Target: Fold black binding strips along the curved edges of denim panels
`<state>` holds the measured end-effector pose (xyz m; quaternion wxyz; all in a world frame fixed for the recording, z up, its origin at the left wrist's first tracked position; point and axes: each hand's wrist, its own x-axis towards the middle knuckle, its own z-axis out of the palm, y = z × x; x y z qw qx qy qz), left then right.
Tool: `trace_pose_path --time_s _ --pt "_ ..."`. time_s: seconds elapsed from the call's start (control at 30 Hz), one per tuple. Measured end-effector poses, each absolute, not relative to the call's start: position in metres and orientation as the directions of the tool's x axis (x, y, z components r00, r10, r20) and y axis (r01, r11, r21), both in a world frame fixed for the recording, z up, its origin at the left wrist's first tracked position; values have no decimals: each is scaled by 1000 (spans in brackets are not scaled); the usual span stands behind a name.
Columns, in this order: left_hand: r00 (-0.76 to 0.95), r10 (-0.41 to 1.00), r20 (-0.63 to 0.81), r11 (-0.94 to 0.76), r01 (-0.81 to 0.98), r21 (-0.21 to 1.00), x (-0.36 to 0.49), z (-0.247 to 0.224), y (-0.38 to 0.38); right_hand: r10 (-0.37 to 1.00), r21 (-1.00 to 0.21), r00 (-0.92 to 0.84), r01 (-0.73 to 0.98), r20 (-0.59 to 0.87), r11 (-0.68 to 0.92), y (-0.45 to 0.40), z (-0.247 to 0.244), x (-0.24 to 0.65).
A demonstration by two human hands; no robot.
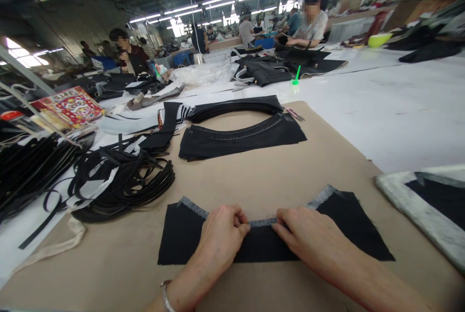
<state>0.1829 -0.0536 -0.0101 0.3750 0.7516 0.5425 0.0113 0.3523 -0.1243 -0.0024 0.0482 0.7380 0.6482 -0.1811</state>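
Note:
A black fabric piece point(269, 246) with a curved upper edge lies flat on the brown board in front of me. A grey strip point(263, 223) runs along that curve. My left hand point(225, 229) pinches the edge left of the middle, thumb against the curled fingers. To its right, my right hand point(305, 227) rests on the same edge, thumb and fingertips closed together at the strip. Between the two hands a short length of the strip shows. The fingertips hide whatever part of the edge lies under them.
Beyond the piece lie stacked black curved pieces point(243, 137) and a small pink-handled tool point(295, 115). Coiled black strips point(127, 181) lie at left. A pale slab point(410, 195) with black cloth on it is at right. Co-workers sit farther back, one person point(310, 23) at upper right.

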Motion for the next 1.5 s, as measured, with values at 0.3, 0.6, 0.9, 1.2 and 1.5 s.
trace_pose_path --time_s 0.3,0.6,0.9,1.2,1.5 --pt "401 844 -357 -185 841 509 185 -13 -59 968 -113 90 986 -232 -119 -128 -14 352" --pt "376 887 -266 -239 869 434 182 -16 -64 993 -140 95 985 -76 -105 -136 -26 359" --pt "836 243 492 -964 266 24 180 -47 -81 992 -156 118 980 -37 -122 -143 -32 360" --pt "747 196 636 -935 337 -108 185 -72 -89 948 -281 38 951 -315 -131 -131 12 418" --pt "853 214 476 -902 359 -238 191 -71 -90 923 -274 43 949 -383 -158 -123 15 434"
